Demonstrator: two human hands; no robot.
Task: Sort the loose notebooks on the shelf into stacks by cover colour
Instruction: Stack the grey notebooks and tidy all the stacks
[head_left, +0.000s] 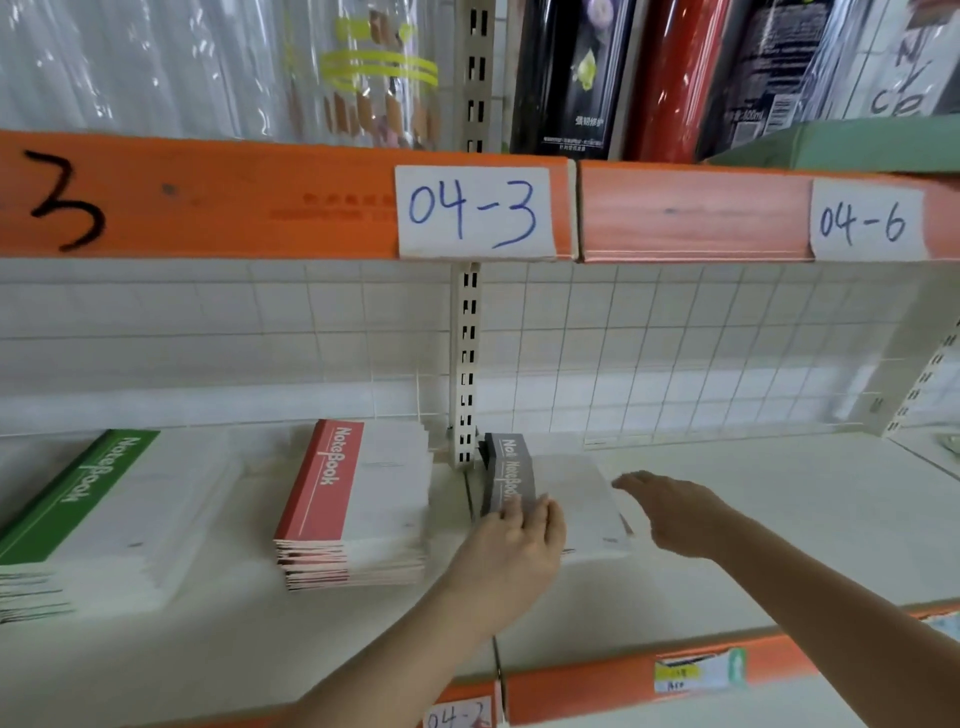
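Three stacks of notebooks lie on the white shelf. A green-spined stack sits at the far left, a red-spined stack in the middle, and a grey-spined stack just right of the upright post. My left hand rests with straight fingers on the near left corner of the grey stack. My right hand hovers flat and open at the stack's right edge; whether it touches the stack is unclear.
A slotted metal upright stands between the red and grey stacks. A wire grid backs the shelf. Orange rails above carry paper labels "04-3" and "04-6". Wrapped goods fill the shelf above.
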